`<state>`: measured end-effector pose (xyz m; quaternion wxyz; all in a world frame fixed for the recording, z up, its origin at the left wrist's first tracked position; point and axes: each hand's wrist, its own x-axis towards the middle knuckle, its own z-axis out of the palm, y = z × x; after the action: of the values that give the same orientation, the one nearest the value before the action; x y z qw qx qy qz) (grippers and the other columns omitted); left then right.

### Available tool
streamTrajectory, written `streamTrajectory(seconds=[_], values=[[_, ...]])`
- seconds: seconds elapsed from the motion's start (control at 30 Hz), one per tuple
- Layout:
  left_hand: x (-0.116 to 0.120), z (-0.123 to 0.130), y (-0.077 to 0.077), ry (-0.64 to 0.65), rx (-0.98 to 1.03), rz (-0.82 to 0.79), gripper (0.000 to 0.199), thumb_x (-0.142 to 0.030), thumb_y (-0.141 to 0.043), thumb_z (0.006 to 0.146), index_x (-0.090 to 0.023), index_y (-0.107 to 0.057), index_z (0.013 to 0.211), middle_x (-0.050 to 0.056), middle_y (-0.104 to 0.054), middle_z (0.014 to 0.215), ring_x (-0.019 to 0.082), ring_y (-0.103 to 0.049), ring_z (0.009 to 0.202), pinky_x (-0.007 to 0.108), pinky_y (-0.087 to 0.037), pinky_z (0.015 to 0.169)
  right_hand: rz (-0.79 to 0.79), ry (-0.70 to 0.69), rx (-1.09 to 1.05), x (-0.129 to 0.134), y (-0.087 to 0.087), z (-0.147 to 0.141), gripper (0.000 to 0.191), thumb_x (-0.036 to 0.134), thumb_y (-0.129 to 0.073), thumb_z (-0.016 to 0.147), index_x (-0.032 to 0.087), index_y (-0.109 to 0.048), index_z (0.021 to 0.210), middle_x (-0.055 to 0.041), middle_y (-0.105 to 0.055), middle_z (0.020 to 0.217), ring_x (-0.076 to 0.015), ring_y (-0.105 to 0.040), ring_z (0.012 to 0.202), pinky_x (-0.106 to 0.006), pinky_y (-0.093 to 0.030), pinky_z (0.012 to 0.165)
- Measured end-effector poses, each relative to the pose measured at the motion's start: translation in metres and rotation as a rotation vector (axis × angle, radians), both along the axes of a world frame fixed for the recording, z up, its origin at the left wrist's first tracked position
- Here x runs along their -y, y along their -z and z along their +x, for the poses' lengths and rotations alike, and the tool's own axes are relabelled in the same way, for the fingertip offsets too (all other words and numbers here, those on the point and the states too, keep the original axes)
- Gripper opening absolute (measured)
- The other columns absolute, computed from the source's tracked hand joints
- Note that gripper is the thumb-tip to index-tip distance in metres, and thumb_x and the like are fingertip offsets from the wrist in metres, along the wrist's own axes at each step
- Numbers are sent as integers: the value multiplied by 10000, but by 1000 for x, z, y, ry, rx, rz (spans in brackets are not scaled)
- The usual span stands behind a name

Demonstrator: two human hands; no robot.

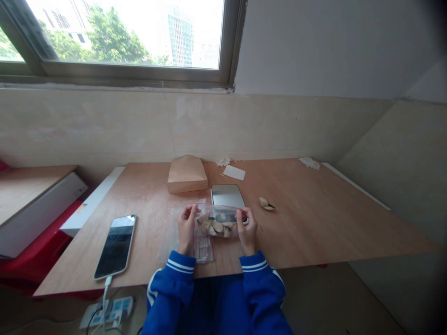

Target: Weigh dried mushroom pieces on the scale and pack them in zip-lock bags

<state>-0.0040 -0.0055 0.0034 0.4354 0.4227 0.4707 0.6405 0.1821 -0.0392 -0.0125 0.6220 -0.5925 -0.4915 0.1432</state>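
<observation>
Well, we see a clear plastic bag (218, 218) with a red edge, near the middle of the desk (314, 223) and close to its near side. Pale brown pieces that look like shells (217, 228) sit inside it. Our left hand (186, 228) pinches the left side of the bag, and our right hand (247, 231) pinches the right side. So each grip is narrow and holding the bag. Blue sleeves (174, 279) with white stripes reach up to both hands.

Under the left hand lies a small pile of flat clear packets (203, 246). Just past the bag is a flat, shiny slab (226, 195). To the right lies one more shell-like piece (267, 203). On the left, we see a phone (114, 246) with a cable (106, 291). Far away sit a brown paper bag (187, 174) and a white paper slip (233, 172).
</observation>
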Motion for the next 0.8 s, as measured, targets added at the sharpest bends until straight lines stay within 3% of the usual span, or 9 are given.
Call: streamTrajectory(seconds=[0.53,0.8], values=[[-1,1,4,33,-20,-10,318,-472,-666,792,-157,-647,826,20,-639,748,158,-591,741,260,-444,701,-7,42,-194,-3,2,0,353,492,-569,881,157,-650,958,-17,-617,713,-167,-574,669,-287,-462,667],[-1,3,4,64,-45,19,294,-451,-686,780,-163,-652,832,35,-665,816,168,-607,788,263,-457,713,-17,82,-144,-4,2,1,392,505,-502,914,152,-667,957,-19,-618,670,-173,-574,653,-289,-453,661]])
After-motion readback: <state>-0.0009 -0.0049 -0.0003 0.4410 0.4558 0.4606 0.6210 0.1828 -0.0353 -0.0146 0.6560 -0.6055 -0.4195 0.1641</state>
